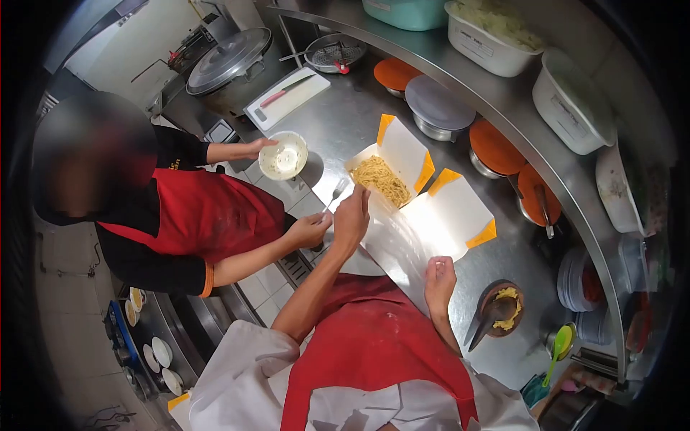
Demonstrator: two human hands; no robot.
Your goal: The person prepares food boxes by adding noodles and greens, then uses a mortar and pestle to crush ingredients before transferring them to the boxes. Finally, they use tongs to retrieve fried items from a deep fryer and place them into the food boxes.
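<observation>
My left hand (pixel 351 219) is closed on the upper left corner of a clear plastic sheet (pixel 399 241), close to the near edge of a takeaway box. My right hand (pixel 440 279) pinches the sheet's other side, lower right. Noodles (pixel 381 179) fill the open white and orange box (pixel 407 149). A second open box (pixel 449 215) stands to its right, partly behind the sheet. At the left, a co-worker in a red apron (pixel 215 208) holds a white bowl (pixel 283 155) in one hand and a fork (pixel 336 191) in the other, beside my left hand.
A mortar with yellow paste (pixel 507 323) and a pestle stands on the steel counter (pixel 345 115) at right. A cutting board (pixel 287 99) with a knife lies at the back left. Lidded pots (pixel 440 104) line the back, below a shelf holding tubs (pixel 492 47).
</observation>
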